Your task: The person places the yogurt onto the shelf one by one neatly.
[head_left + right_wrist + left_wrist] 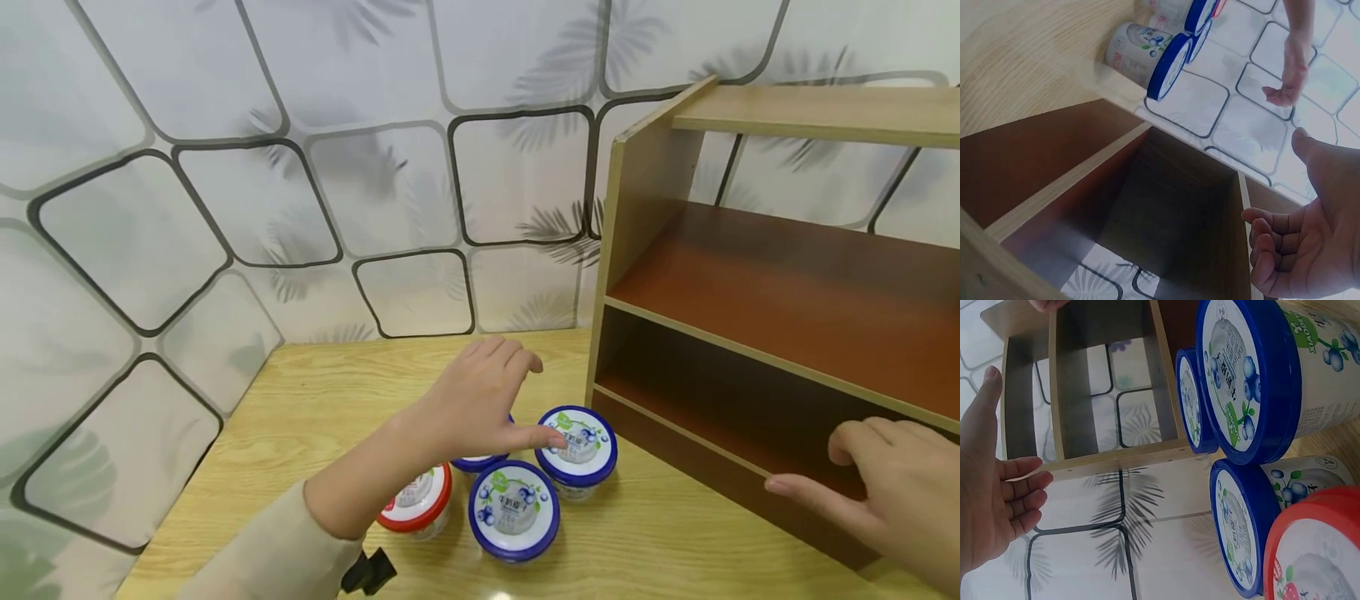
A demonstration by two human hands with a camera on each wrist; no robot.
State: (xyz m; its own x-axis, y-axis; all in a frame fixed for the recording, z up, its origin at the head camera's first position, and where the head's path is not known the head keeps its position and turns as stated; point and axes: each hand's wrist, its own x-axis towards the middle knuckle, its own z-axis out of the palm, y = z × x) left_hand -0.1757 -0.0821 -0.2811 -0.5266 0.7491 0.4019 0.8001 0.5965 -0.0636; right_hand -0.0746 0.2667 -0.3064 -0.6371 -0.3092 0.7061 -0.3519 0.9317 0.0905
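Observation:
My left hand (483, 404) is held over a group of lidded tubs, its thumb overlapping the right-hand one in the head view. In the left wrist view that hand (994, 494) has its palm bare and its fingers loosely bent. A blue-lidded tub (513, 512) with blueberry pictures stands nearest me, and another blue-lidded tub (576, 446) is beside the shelf unit. Partly covered by my left wrist are a third blue-lidded tub (476, 464) and a red-lidded tub (423, 504). My right hand (892, 492), holding nothing, hovers at the front of the wooden shelf unit (787, 292).
The shelf unit rises on the right of the wood-grain table (315, 392), with a lower compartment (705, 392) and a reddish-brown middle board (795, 292). A patterned cloth backdrop (405, 183) borders the table behind and left. A black strap piece (369, 572) shows by my left sleeve.

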